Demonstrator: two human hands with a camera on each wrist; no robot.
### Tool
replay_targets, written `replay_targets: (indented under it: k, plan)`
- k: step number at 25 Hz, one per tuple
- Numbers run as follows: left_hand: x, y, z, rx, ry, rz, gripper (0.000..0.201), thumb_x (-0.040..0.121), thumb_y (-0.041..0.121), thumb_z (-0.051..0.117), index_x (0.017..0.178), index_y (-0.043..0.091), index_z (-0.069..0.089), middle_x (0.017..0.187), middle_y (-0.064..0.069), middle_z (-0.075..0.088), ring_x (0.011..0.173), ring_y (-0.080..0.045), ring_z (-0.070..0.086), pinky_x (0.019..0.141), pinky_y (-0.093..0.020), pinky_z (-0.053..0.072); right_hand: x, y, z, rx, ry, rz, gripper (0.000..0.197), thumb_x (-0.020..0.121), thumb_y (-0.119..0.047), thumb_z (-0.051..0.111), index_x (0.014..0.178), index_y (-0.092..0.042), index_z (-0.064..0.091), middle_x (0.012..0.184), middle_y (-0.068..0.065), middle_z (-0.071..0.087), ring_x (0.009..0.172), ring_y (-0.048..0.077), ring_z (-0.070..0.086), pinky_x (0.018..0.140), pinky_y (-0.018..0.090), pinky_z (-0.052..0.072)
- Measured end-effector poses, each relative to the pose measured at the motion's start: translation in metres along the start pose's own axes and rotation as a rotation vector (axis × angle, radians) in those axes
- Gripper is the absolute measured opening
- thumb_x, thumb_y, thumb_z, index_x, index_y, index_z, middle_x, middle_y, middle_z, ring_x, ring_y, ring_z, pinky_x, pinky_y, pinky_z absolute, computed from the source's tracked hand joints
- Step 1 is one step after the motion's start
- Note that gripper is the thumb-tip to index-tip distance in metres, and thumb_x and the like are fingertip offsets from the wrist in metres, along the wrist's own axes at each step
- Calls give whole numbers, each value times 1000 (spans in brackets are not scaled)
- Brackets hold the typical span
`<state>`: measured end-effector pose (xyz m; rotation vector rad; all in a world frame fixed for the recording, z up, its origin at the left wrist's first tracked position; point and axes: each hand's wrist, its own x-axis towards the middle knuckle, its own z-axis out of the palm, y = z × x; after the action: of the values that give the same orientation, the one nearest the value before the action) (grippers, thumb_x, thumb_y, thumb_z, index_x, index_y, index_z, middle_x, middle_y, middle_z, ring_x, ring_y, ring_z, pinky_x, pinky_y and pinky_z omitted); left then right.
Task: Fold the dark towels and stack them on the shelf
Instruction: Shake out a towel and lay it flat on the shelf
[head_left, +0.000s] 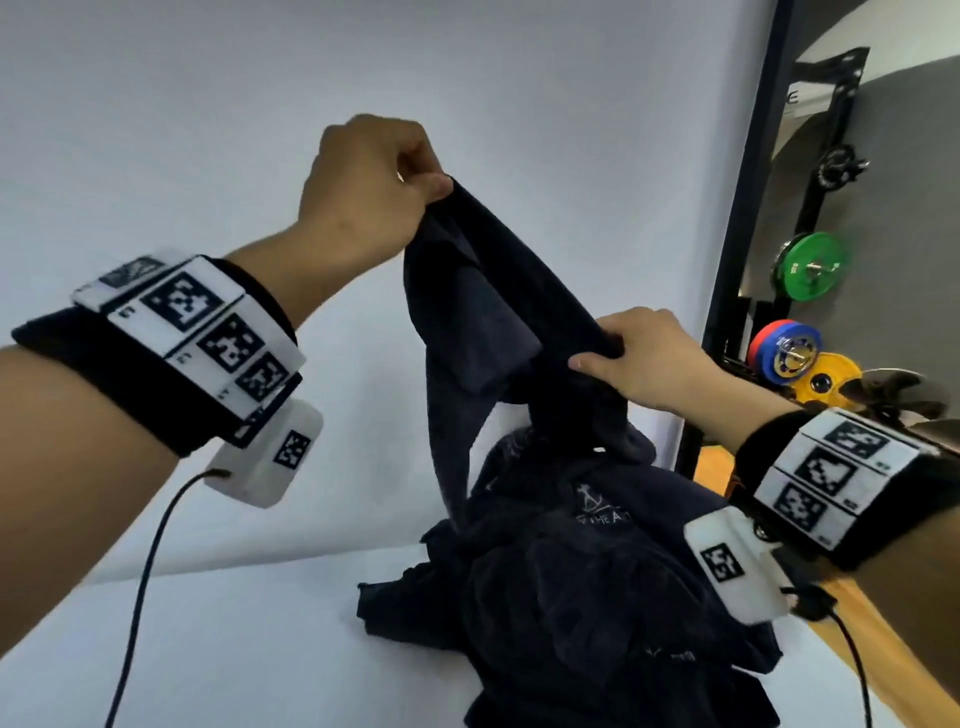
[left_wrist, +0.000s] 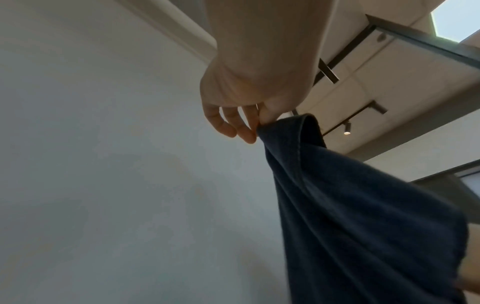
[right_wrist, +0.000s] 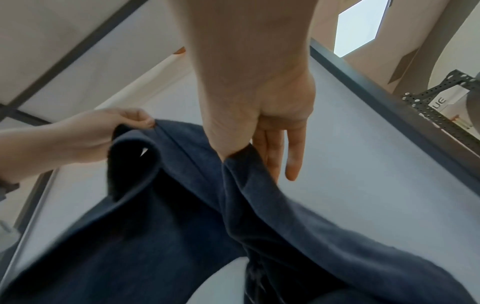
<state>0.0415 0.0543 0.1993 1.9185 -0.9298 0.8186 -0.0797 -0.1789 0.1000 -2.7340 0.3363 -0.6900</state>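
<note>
Left hand raised high, thumb and fingers pinching top edge of dark navy cloth towel. Right hand lower, grasping same edge further along. Towel hangs between hands above heap of dark towels on white tabletop. Only head view shows heap and coloured weight plates at right. Left wrist view shows ceiling track lights.

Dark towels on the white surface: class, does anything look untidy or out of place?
Yes. The towel pile lies crumpled, unfolded. One towel hangs bunched between the left hand and the right hand, not spread flat.
</note>
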Motion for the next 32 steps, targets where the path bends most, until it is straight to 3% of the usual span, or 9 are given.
replay_targets:
  k: [4,10,13,17,19,22,26,29,32]
  plan:
    - [5,-40,-81,157,47,-87,5,85,27,71,82,22,70,74,6,62,76,-17,59,75,-29,48,18,-40,-7,103,-23,-90,17,85,-30,73,73,-27,61,66,-4,59,66,15,54,59,22,39]
    - [-25,-110,-195,280,73,-257,9,93,21,64,91,13,69,75,7,57,64,-12,51,54,-18,34,40,-131,7,349,-52,-147,11,88,-16,70,94,-25,71,96,3,70,92,24,65,84,33,50]
    - [-40,-141,-236,161,134,-407,17,99,28,52,97,15,63,87,-2,57,73,-20,51,54,-23,36,48,-188,19,361,-20,-173,8,91,-19,65,97,-24,69,96,-4,69,92,23,65,80,32,49]
    - [-62,-152,-264,-149,58,-545,25,102,33,49,83,20,59,74,3,58,64,-12,56,55,-22,44,32,-284,61,305,158,-237,10,87,-27,68,96,-26,63,96,-7,68,85,12,64,70,17,43]
    - [-77,-152,-259,-289,-69,-581,26,100,32,54,78,19,59,72,1,61,60,-11,60,53,-20,50,5,-338,90,417,48,-377,24,81,-41,73,97,-27,61,89,-11,67,81,4,63,68,12,45]
    - [-101,-164,-252,-340,-163,-620,19,95,34,62,94,14,60,81,-3,65,69,-16,62,61,-24,53,-19,-393,127,476,-150,-395,41,74,-51,76,103,-28,57,92,-11,68,84,5,66,74,22,53]
    - [-126,-199,-286,-459,-347,-611,33,83,28,77,109,15,61,96,-8,71,78,-18,67,71,-30,56,-12,-414,153,626,-54,-236,8,88,-31,67,85,-24,67,77,-6,73,75,13,70,74,36,57]
    - [-143,-217,-304,-126,-505,-466,29,78,16,81,102,20,67,103,-1,65,83,-15,65,78,-29,55,-10,-419,154,651,-100,-177,9,90,-23,64,83,-21,70,78,0,74,74,16,70,72,35,55]
    - [-148,-224,-313,135,-440,-322,15,90,17,66,97,28,72,96,14,59,85,1,59,78,-16,48,-9,-425,146,650,-180,-105,9,89,-16,62,83,-15,69,80,5,72,69,16,65,71,34,56]
